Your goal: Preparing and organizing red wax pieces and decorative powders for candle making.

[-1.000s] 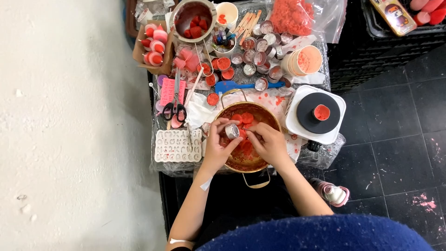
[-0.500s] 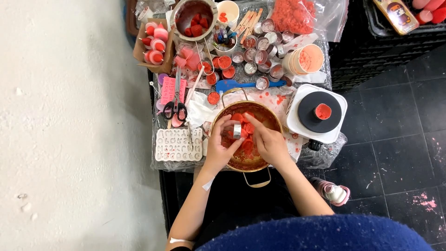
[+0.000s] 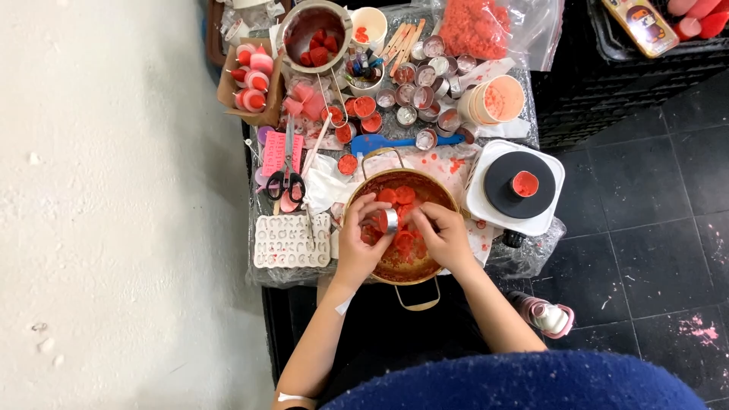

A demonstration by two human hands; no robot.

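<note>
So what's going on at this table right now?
A person holds a small metal cup between the left hand and right hand, over a round pot full of red wax discs. Scissors, a white letter mould, more metal cups and a scale lie around it.

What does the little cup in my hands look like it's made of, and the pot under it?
The little cup looks like thin shiny metal: silvery with a bright glint. The pot seems metal too, with a wire-like handle and a dull, red-stained rim.
</note>
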